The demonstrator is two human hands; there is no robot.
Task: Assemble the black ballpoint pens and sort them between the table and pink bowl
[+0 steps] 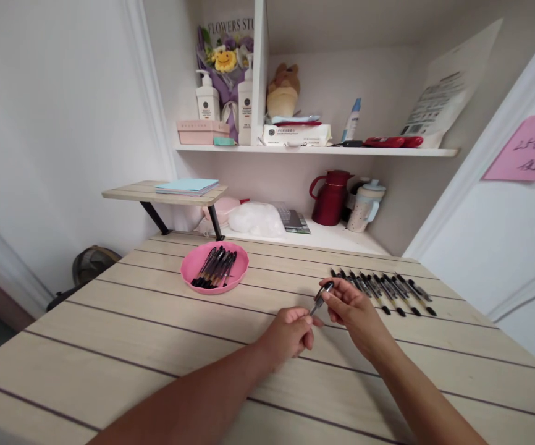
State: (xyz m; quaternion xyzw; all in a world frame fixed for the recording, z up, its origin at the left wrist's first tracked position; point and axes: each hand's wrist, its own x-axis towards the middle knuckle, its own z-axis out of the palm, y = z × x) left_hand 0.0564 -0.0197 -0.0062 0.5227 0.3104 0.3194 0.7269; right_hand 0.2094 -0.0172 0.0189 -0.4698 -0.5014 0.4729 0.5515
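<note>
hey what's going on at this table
A person is holding a pen in front of them with both hands: the left hand at its lower end, the right hand at its dark upper end. A bunch of pens lies in a pink dish to the left, and a row of pens lies on the table to the right.

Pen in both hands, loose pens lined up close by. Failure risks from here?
The pen might slip: left hand and right hand appear to pinch it by fingertips. Dropped, it could roll on the tabletop. The right hand might also nudge the row of pens.
</note>
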